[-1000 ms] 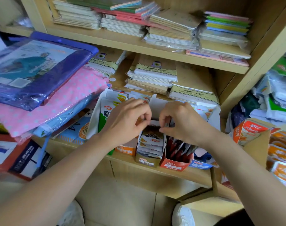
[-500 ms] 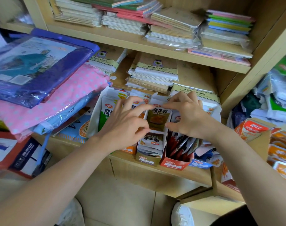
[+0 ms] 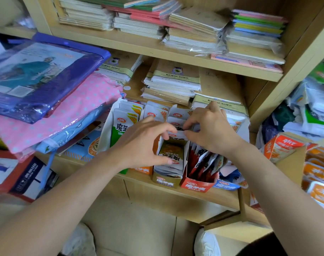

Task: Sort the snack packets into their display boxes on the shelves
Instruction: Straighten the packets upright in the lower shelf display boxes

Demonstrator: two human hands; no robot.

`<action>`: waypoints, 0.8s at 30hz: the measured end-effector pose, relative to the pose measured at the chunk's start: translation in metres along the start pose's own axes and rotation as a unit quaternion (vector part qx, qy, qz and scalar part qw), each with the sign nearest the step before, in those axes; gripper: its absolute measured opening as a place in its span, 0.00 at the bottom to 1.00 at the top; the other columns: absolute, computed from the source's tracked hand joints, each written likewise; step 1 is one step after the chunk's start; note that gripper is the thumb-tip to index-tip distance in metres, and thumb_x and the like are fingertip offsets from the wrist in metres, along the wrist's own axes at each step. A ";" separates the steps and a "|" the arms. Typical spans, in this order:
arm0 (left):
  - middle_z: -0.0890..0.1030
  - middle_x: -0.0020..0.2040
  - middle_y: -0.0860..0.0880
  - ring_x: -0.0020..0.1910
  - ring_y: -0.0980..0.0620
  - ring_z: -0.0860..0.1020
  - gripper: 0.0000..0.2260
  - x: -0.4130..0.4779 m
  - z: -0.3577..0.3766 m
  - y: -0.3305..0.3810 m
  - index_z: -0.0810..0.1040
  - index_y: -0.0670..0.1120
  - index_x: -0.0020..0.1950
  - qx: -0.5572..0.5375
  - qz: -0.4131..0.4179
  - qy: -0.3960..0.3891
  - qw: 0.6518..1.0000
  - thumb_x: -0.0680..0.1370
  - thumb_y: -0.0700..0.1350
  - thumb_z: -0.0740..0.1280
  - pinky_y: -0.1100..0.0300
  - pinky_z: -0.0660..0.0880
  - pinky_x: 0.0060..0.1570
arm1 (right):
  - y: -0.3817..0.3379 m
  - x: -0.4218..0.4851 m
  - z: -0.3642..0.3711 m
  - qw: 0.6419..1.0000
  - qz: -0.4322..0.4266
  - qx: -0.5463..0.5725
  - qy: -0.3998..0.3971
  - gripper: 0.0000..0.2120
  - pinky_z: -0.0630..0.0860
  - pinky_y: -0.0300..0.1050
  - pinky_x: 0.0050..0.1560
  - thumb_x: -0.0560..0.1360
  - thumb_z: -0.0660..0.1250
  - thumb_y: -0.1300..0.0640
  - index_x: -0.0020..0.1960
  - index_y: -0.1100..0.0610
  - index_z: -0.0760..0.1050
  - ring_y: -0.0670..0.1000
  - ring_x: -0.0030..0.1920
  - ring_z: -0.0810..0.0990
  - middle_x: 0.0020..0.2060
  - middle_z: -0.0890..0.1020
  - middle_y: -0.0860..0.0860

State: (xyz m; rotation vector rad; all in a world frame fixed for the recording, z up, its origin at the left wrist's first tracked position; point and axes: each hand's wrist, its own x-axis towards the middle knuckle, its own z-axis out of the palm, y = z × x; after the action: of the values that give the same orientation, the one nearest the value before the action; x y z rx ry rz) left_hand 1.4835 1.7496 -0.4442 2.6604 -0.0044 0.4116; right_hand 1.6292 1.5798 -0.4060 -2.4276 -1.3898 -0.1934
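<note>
Both hands are observed over the gold display box (image 3: 166, 181), which stands at the front edge of the lower shelf (image 3: 203, 199), between an orange-fronted box (image 3: 141, 169) and the red display box (image 3: 196, 186). The left hand (image 3: 142, 145) is curled over the olive packet (image 3: 171, 151) lying on top of the stack inside the gold box. Its thumb is set at the packet's near end and its fingertips at the far end, so the packet is held between them. The right hand (image 3: 212, 132) is noted pinching the top edge of a rear packet (image 3: 174, 120), which stands upright at the back of the same box, between thumb and forefinger. Red packets (image 3: 201, 163) are seen crammed loosely in the red box. Green-and-white packets (image 3: 120, 126) are stood upright further left. Notebooks (image 3: 174, 80) are stacked behind the boxes.
</note>
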 end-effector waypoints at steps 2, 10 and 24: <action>0.76 0.50 0.63 0.52 0.58 0.70 0.30 -0.001 -0.001 -0.002 0.75 0.59 0.64 0.040 0.027 -0.021 0.999 0.65 0.63 0.79 0.60 0.70 0.45 | 0.000 0.000 0.000 1.000 0.001 -0.001 -0.003 0.05 0.57 0.46 0.50 0.74 0.72 0.52 0.49 0.48 0.85 0.51 0.51 0.61 0.44 0.81 0.46; 0.79 0.42 0.57 0.44 0.57 0.75 0.04 0.003 0.007 0.005 0.82 0.51 0.49 0.091 0.099 0.089 0.987 0.75 0.46 0.74 0.58 0.75 0.40 | 0.001 -0.004 -0.007 0.998 -0.013 0.027 -0.059 0.18 0.56 0.47 0.50 0.70 0.69 0.35 0.52 0.46 0.83 0.49 0.51 0.58 0.49 0.76 0.44; 0.76 0.43 0.63 0.47 0.61 0.74 0.17 -0.006 -0.014 -0.005 0.83 0.60 0.50 -0.026 0.000 -0.118 0.993 0.65 0.64 0.78 0.61 0.72 0.43 | -0.004 -0.005 -0.004 0.998 -0.004 -0.029 -0.049 0.03 0.54 0.46 0.50 0.75 0.72 0.47 0.45 0.44 0.83 0.51 0.54 0.60 0.47 0.79 0.42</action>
State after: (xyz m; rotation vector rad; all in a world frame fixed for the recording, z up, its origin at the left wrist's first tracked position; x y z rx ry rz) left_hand 1.4743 1.7596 -0.4359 2.6420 -0.0872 0.0948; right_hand 1.6239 1.5762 -0.4026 -2.5097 -1.4560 -0.1200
